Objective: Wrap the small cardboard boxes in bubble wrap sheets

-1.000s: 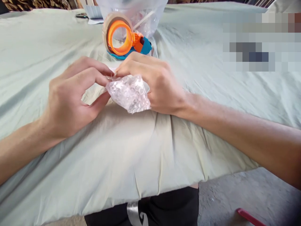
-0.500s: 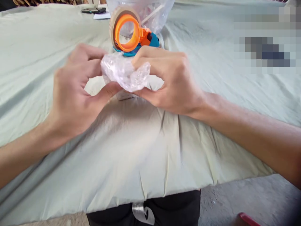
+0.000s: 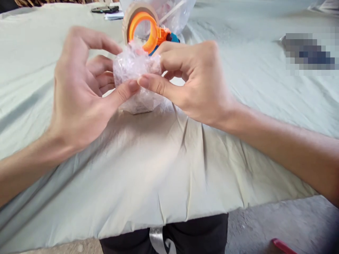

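Observation:
A small bundle wrapped in clear bubble wrap (image 3: 134, 67) is held above the cloth-covered table (image 3: 148, 169). My left hand (image 3: 79, 88) cups its left side, thumb pressed on the front and fingers curled behind. Gripping it from the right is my right hand (image 3: 196, 81), with the thumb on the front meeting my left thumb and the fingers over the top. A loose flap of the wrap hangs under the bundle down to the cloth.
An orange and blue tape dispenser (image 3: 148, 30) with a roll of tan tape stands just behind the bundle. A clear plastic bag (image 3: 169, 14) sits behind it. A dark flat object on papers (image 3: 106, 10) lies at the far edge. A red object (image 3: 283, 245) lies on the floor.
Both hands have lifted the bundle up off the cloth and turned it. My thumbs now meet on its front, and my left fingers have spread wider.

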Tool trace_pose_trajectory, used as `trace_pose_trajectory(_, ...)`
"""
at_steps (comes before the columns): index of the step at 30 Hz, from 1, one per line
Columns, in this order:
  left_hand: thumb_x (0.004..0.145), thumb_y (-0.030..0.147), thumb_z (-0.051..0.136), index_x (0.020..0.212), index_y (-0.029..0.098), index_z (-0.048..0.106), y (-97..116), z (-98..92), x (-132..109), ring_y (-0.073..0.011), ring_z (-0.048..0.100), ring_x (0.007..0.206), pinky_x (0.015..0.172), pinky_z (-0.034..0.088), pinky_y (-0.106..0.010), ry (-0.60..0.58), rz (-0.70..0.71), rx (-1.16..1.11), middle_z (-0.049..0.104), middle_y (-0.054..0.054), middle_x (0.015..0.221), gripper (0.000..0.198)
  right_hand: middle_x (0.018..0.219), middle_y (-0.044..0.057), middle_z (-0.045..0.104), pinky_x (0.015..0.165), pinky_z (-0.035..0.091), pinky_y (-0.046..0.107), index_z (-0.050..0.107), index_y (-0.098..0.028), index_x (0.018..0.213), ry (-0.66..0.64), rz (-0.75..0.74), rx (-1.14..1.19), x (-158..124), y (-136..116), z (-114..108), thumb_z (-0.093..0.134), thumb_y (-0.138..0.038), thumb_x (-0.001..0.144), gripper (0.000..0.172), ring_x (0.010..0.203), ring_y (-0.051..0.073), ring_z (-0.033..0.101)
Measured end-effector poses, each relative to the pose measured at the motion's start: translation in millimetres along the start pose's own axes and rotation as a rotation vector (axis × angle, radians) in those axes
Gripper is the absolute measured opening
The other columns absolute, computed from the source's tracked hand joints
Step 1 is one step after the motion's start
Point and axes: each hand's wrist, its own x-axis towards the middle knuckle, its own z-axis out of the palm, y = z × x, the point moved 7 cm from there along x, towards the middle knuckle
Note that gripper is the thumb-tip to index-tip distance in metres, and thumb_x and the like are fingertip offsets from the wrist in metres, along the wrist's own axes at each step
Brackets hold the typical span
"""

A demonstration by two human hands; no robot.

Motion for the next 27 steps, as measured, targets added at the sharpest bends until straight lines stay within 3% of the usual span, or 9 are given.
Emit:
trace_pose_trajectory(3,0.094,0.054,0.101,0.133,0.029,0.06,-9.0,0.4,3.6,-0.0128,0.083,0.101,0.072,0.068,-0.023,-0.072,0.015,0.043,0.067,-0.002,0.139,0.062,0.083,-0.001,0.065,0.087,0.059,0.031,0.055,-0.027,0.077,0.037,-0.073,0.064,0.2,0.0,1.6,0.068,-0.064,0.115,0.055,0.082,0.015,0.064)
trace_pose_trajectory(5,0.098,0.054,0.096,0.13,0.028,0.063,-6.5,1.0,5.5,-0.0133,0.083,0.097,0.072,0.069,-0.025,-0.088,0.05,0.064,0.07,0.0,0.129,0.053,0.087,-0.002,0.064,0.086,0.058,0.03,0.054,-0.027,0.082,0.039,-0.062,0.072,-0.3,-0.8,2.2,0.07,-0.061,0.115,0.05,0.085,0.015,0.063)
trace_pose_trajectory(9,0.102,0.064,0.088,0.123,0.023,0.07,-0.4,3.7,7.7,-0.0149,0.084,0.09,0.073,0.07,-0.03,-0.075,0.023,0.027,0.075,0.002,0.106,0.049,0.12,0.002,0.07,0.082,0.061,0.032,0.057,-0.031,0.106,0.014,0.095,0.033,-2.2,-3.3,-2.2,0.08,-0.047,0.105,0.028,0.099,0.018,0.071)
trace_pose_trajectory(13,0.095,0.061,0.097,0.121,0.021,0.073,-3.1,3.7,8.9,-0.011,0.078,0.073,0.062,0.064,-0.024,-0.041,-0.017,-0.037,0.077,0.003,0.091,0.053,0.143,0.007,0.071,0.106,0.066,0.041,0.07,-0.034,0.122,0.023,0.052,-0.213,-3.0,-22.9,-13.7,0.078,-0.046,0.102,0.025,0.136,0.029,0.072)
trace_pose_trajectory(16,0.09,0.06,0.102,0.112,0.02,0.076,-7.5,1.2,8.7,-0.0131,0.078,0.069,0.058,0.065,-0.024,0.005,-0.051,-0.086,0.076,0.003,0.082,0.053,0.159,-0.002,0.069,0.12,0.063,0.051,0.082,-0.035,0.111,-0.07,-0.07,-0.429,-1.7,-34.8,-9.7,0.06,-0.048,0.113,0.025,0.15,0.032,0.067)
trace_pose_trajectory(18,0.094,0.06,0.1,0.113,0.02,0.077,-11.7,0.9,7.1,-0.0175,0.084,0.08,0.065,0.071,-0.029,-0.004,-0.097,-0.094,0.079,0.0,0.09,0.05,0.163,-0.009,0.07,0.126,0.058,0.054,0.086,-0.037,0.11,-0.091,-0.159,-0.52,-1.5,-36.6,-5.9,0.051,-0.049,0.118,0.037,0.149,0.031,0.068)
trace_pose_trajectory(20,0.093,0.064,0.099,0.121,0.022,0.077,-14.0,-0.5,5.0,-0.0194,0.086,0.089,0.073,0.074,-0.032,-0.032,-0.096,-0.116,0.081,-0.002,0.103,0.055,0.162,-0.012,0.073,0.13,0.054,0.054,0.086,-0.04,0.124,-0.083,-0.234,-0.552,-3.1,-35.0,-2.7,0.049,-0.051,0.121,0.038,0.149,0.029,0.07)
trace_pose_trajectory(24,0.09,0.066,0.101,0.142,0.032,0.075,-24.6,-8.1,0.3,-0.0161,0.082,0.104,0.08,0.075,-0.027,-0.041,-0.076,-0.046,0.075,-0.005,0.147,0.068,0.175,-0.001,0.066,0.13,0.053,0.057,0.08,-0.029,0.145,-0.114,-0.233,-0.496,-8.1,-27.2,4.2,0.052,-0.037,0.123,0.037,0.149,0.031,0.072)
trace_pose_trajectory(27,0.087,0.068,0.102,0.149,0.037,0.072,-28.9,-10.9,-2.1,-0.0168,0.078,0.115,0.078,0.075,-0.022,0.025,-0.003,0.038,0.068,-0.004,0.158,0.075,0.177,0.005,0.063,0.129,0.053,0.06,0.081,-0.023,0.145,-0.12,-0.165,-0.416,-9.2,-20.3,6.0,0.054,-0.035,0.122,0.038,0.151,0.036,0.071)
